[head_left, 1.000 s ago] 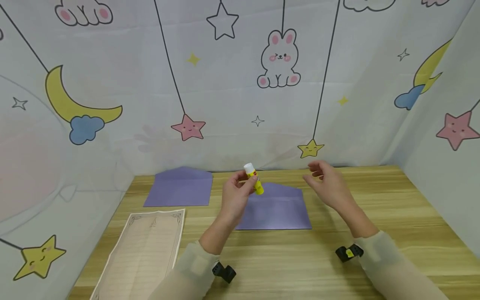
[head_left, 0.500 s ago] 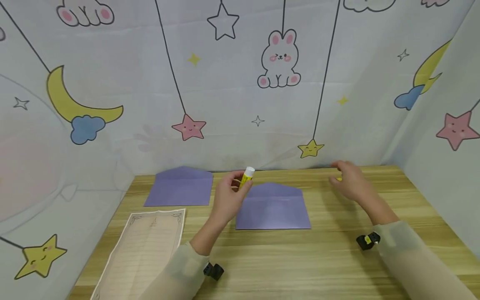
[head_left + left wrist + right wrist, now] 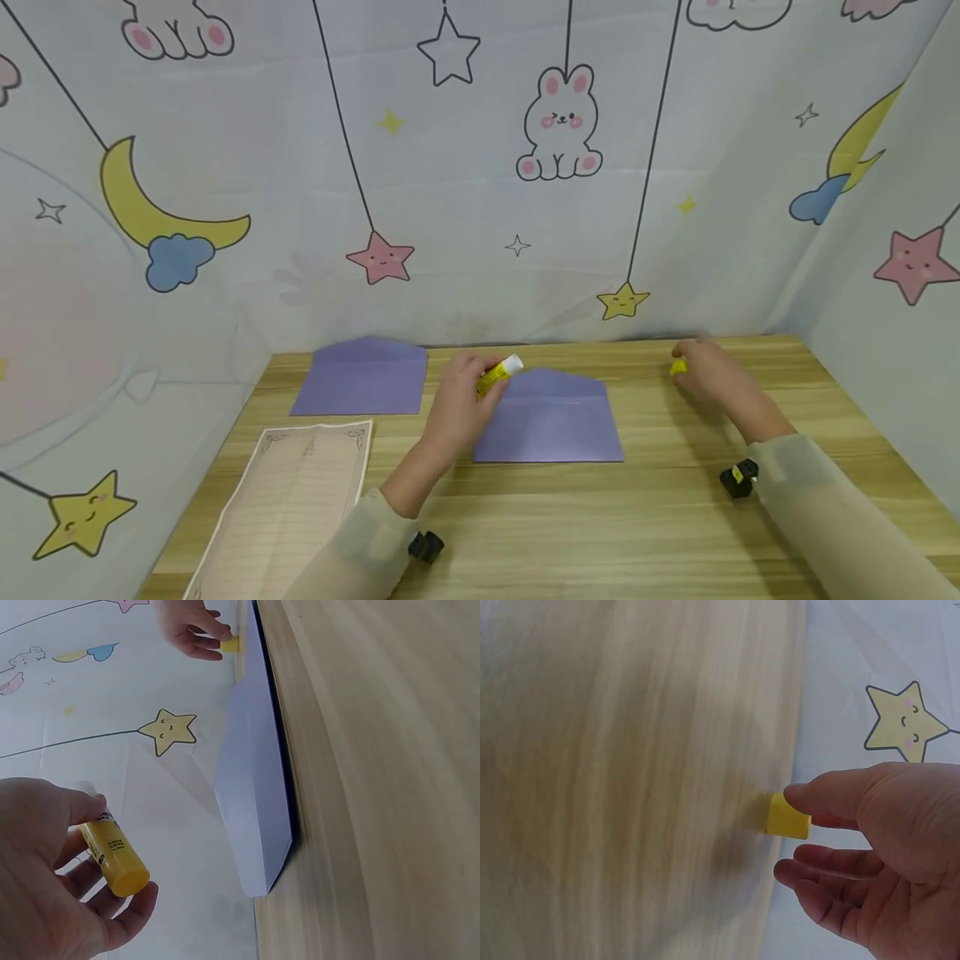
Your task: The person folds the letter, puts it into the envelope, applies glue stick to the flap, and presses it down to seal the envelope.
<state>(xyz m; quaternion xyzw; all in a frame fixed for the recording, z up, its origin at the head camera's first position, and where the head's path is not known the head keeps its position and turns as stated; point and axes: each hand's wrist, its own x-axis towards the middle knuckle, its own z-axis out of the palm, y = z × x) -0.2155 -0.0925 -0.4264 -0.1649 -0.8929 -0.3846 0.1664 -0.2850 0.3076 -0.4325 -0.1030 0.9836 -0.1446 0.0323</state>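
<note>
My left hand [image 3: 452, 417] grips a yellow glue stick [image 3: 493, 379] between thumb and fingers, its white end tilted up to the right. It is held above the left part of a purple envelope [image 3: 555, 429] that lies with its flap open. In the left wrist view the yellow base of the glue stick [image 3: 120, 862] shows beyond the thumb. Far to the right, near the table's back edge, my right hand [image 3: 712, 379] pinches a small yellow cap [image 3: 786, 819] by thumb and index finger, right at the tabletop. The other right fingers are loosely bent.
A second purple envelope [image 3: 363, 387] lies at the back left of the wooden table [image 3: 585, 533]. In front of it is a sheet of lined letter paper [image 3: 288, 500] with a decorated border. A printed white curtain [image 3: 450, 183] rises behind the table and along both sides.
My right hand has moved right and down to the tabletop with the yellow cap. My left hand has shifted slightly left, and the glue stick has tipped over to point right.
</note>
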